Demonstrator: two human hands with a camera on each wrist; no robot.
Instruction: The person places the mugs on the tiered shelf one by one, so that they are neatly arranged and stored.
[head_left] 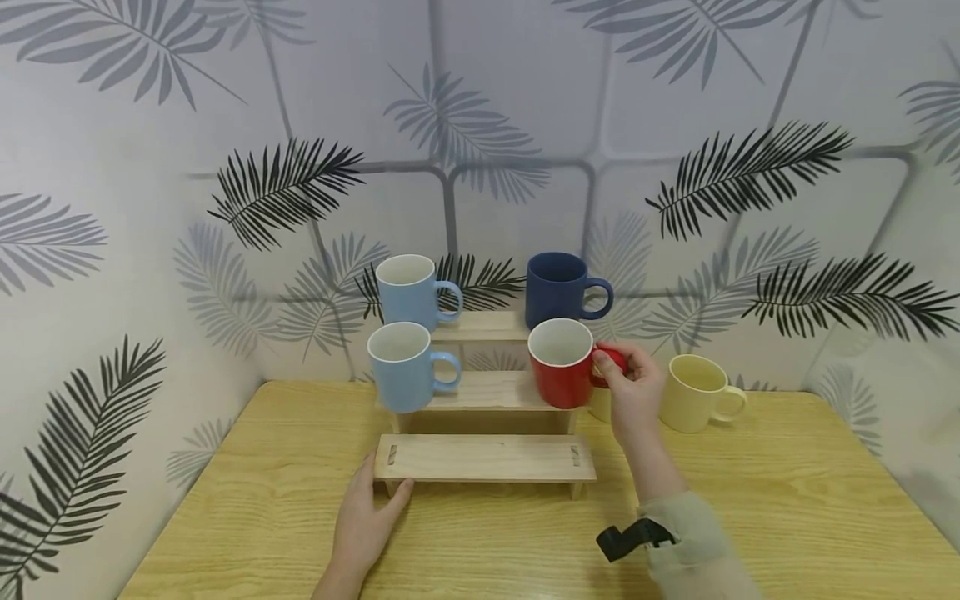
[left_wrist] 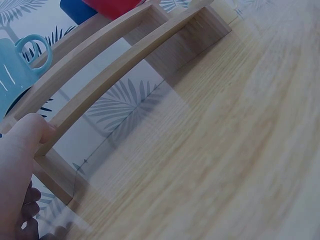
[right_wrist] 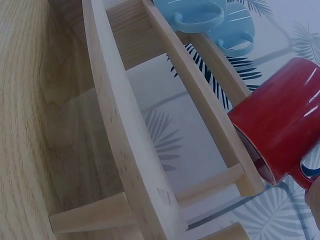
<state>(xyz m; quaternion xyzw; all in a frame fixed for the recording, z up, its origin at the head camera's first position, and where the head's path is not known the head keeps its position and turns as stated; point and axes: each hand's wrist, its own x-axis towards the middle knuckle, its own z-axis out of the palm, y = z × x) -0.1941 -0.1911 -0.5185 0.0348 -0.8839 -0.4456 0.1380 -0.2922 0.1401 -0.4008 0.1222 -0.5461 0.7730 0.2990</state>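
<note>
A red mug (head_left: pixel 560 379) with a white inside is at the right end of the middle tier of the wooden stepped shelf (head_left: pixel 480 460). Its handle is pinched between the thumb and fingers of my right hand (head_left: pixel 637 390). In the right wrist view, the red mug (right_wrist: pixel 280 122) has its base right at the tier's edge. My left hand (head_left: pixel 366 521) grips the left end of the lowest tier, thumb along the front edge; the left wrist view shows that thumb (left_wrist: pixel 30 131) against the wood. A light blue mug (head_left: pixel 400 371) sits at the middle tier's left end.
On the top tier stand another light blue mug (head_left: pixel 407 292), left, and a dark blue mug (head_left: pixel 557 287), right. A yellow mug (head_left: pixel 690 396) stands on the wooden table (head_left: pixel 795 483) right of the shelf; another yellow one is mostly hidden behind my right hand. A leaf-patterned wall covering rises behind.
</note>
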